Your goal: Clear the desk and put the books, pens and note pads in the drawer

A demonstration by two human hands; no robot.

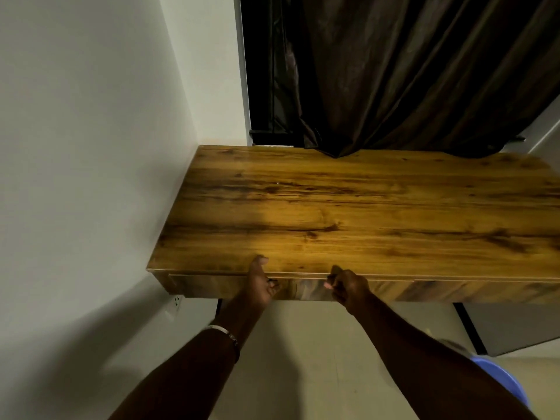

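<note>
I note 2 hands at the drawer [291,285] front: left hand [261,283] curled on its top edge, thumb on the desk [363,207]; right hand [348,287] clenched against it. No books visible, presumably inside. Risk: pinched fingers, or uneven pressure jamming it.

Setting: room in a home, most likely a bedroom or study corner.
Tabletop [363,207]: wood-grain laminate, pushed into the corner, centre of view.
Curtain [409,71]: dark brown, heavy folds, hanging to the tabletop's far edge at 12 to 1 o'clock.
Wall [91,131]: plain white plaster, 9 o'clock.
Socket [177,303]: white wall outlet low at 7 o'clock.
Floor [318,359]: pale tiles, 6 o'clock.
Stool [503,380]: blue plastic, partly hidden, 4 o'clock.
</note>
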